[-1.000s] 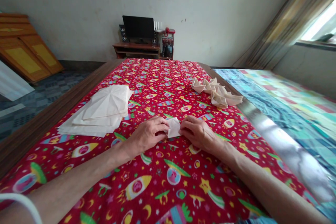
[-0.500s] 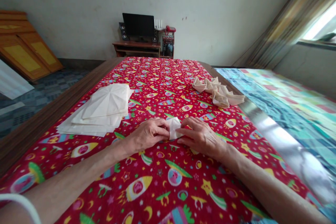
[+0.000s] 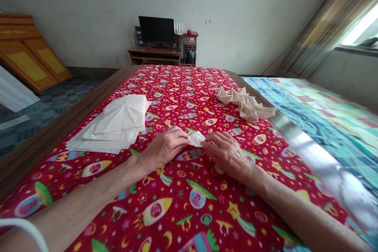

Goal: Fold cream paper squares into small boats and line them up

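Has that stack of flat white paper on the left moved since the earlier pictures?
No, I see no shift either way: the paper stack covers the same patch of the printed red cloth.

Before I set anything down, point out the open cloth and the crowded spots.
Open: the cloth beyond the left hand and right hand, between the stack and the folded pieces; also the nearer cloth between the forearms. Crowded: the middle, with both hands at the paper, and under the stack and folded pieces.

Small white paper point(image 3: 196, 139), folded, between left hand point(image 3: 169, 144) and right hand point(image 3: 226, 152).
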A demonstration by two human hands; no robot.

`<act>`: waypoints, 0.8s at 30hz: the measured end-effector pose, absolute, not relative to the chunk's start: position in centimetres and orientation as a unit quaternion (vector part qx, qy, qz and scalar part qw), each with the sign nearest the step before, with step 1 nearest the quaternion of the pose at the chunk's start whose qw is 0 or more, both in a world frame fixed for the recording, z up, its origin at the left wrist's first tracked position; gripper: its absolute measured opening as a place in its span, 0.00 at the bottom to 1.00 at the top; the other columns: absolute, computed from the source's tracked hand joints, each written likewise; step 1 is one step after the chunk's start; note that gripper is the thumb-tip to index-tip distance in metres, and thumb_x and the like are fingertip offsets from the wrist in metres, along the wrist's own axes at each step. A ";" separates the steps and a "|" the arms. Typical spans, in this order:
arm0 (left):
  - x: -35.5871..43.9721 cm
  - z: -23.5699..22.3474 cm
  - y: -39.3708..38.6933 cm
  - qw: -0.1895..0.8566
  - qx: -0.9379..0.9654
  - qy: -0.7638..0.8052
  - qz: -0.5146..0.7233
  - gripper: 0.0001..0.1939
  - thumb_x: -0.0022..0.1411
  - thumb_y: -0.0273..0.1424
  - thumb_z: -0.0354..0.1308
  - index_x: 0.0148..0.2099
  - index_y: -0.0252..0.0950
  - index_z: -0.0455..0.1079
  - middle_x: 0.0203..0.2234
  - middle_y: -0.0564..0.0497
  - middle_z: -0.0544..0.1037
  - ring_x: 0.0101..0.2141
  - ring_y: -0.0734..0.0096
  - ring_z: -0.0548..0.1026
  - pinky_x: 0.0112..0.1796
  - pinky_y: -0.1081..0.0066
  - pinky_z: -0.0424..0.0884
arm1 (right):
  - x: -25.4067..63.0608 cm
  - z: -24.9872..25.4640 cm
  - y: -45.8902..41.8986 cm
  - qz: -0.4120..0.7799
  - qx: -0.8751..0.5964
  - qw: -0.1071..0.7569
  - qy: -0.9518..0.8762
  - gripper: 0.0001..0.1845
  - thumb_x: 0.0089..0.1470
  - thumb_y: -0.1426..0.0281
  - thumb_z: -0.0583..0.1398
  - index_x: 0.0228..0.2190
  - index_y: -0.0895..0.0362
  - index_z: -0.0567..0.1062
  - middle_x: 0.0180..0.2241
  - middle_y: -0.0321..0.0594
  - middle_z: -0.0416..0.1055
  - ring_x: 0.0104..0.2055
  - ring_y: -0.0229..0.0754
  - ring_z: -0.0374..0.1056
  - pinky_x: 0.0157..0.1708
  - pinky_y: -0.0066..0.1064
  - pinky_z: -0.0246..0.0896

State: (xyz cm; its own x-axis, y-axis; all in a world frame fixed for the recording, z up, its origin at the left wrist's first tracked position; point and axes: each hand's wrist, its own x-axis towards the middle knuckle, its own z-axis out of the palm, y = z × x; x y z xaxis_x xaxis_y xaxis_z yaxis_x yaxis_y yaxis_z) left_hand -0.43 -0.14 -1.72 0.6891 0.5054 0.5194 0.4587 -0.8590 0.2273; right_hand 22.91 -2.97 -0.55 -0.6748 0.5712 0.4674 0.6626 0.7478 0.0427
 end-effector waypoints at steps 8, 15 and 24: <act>0.3 -1.8 -0.9 0.028 0.911 0.303 0.277 0.07 0.65 0.27 0.51 0.38 0.35 0.70 0.33 0.49 0.74 0.38 0.70 0.71 0.42 0.69 0.70 | 24.3 -1.1 -1.8 -0.072 -0.331 0.217 -0.916 0.10 0.59 0.71 0.54 0.36 0.56 0.75 0.33 0.43 0.71 0.35 0.40 0.65 0.35 0.32 0.56; 0.9 -2.3 -0.4 0.101 0.862 0.375 0.326 0.05 0.62 0.26 0.54 0.33 0.35 0.70 0.32 0.51 0.70 0.33 0.72 0.71 0.36 0.72 0.69 | 23.7 -1.2 -1.4 0.053 -0.438 0.245 -0.863 0.14 0.60 0.67 0.53 0.29 0.57 0.75 0.28 0.38 0.69 0.27 0.34 0.63 0.26 0.25 0.53; 1.6 -2.1 -0.5 0.061 0.851 0.441 0.280 0.09 0.64 0.27 0.51 0.30 0.33 0.66 0.31 0.50 0.66 0.32 0.71 0.69 0.37 0.69 0.69 | 22.5 -1.4 -0.7 -0.032 -0.510 0.177 -0.841 0.14 0.61 0.65 0.50 0.28 0.56 0.70 0.28 0.39 0.70 0.28 0.37 0.64 0.26 0.28 0.47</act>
State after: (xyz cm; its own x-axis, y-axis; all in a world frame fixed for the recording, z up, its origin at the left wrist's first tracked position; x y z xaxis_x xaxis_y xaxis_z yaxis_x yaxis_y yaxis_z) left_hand 1.64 -0.50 -2.09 0.4555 0.7839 0.4219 0.7157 -0.6043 0.3502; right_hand 22.54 -0.74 -1.40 -0.4168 0.8470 0.3298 0.8694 0.4774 -0.1275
